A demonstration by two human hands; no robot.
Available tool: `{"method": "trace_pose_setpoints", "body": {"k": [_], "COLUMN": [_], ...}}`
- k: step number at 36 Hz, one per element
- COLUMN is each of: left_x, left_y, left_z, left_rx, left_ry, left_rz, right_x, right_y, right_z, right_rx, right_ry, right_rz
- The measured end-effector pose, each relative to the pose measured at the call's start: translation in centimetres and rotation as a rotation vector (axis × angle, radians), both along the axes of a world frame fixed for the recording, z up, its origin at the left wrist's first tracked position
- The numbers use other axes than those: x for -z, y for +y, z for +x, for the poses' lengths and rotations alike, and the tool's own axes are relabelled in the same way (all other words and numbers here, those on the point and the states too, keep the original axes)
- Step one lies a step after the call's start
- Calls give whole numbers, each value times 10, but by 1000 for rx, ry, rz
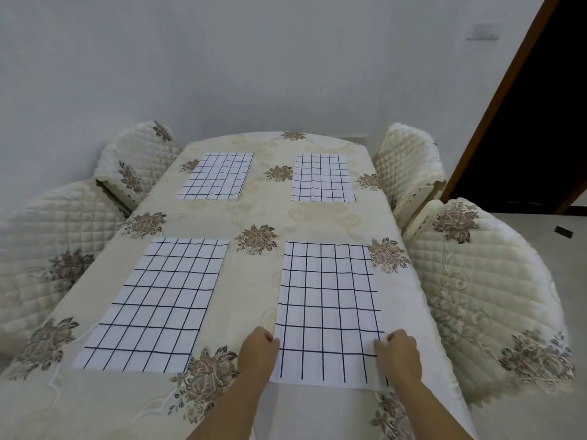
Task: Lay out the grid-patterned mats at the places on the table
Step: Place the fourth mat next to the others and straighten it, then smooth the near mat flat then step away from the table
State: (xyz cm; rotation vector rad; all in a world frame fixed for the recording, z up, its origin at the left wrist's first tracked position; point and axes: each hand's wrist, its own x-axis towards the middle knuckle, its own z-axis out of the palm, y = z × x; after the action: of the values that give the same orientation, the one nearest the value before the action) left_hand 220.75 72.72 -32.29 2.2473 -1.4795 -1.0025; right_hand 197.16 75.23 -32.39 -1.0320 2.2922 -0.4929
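Several white mats with dark grid lines lie flat on the table (254, 300). One mat is at the far left (216, 176), one at the far right (322, 178), one at the near left (155, 306). The near right mat (328, 312) lies in front of me. My left hand (258, 350) pinches its left edge near the front corner. My right hand (401, 354) pinches its right edge near the front corner. Both hands have curled fingers on the cloth.
A cream tablecloth with brown flower prints covers the table. Quilted cream chairs stand along both sides: two on the left (54, 236) (136, 160) and two on the right (409, 163) (482, 290). A dark doorway (533, 122) opens at the far right.
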Motion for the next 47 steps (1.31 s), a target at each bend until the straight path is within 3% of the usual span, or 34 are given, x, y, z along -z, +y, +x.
{"method": "trace_pose_setpoints", "body": {"k": [7,17,29,38,47], "left_x": [-20,-59,-108,-125,-136], "left_y": [17,67,107,137,170], "left_z": [11,40,13,-124,-324], "left_rx": [-95,-101,85,337,511], "left_ry": [100,551,764,862,977], "left_rz": [-121,-284,-301,-182,-107], "right_x": [-24,-82,-110,-124,-139], "right_y": [9,54,137,191,245], "right_z": [38,109,69,-24,-186], "right_rx": [-35,-20,247,420,485], "right_ry": [-98,-530,-575,-577,-470], "right_rz": [-147,-348,-603,-741,-792]}}
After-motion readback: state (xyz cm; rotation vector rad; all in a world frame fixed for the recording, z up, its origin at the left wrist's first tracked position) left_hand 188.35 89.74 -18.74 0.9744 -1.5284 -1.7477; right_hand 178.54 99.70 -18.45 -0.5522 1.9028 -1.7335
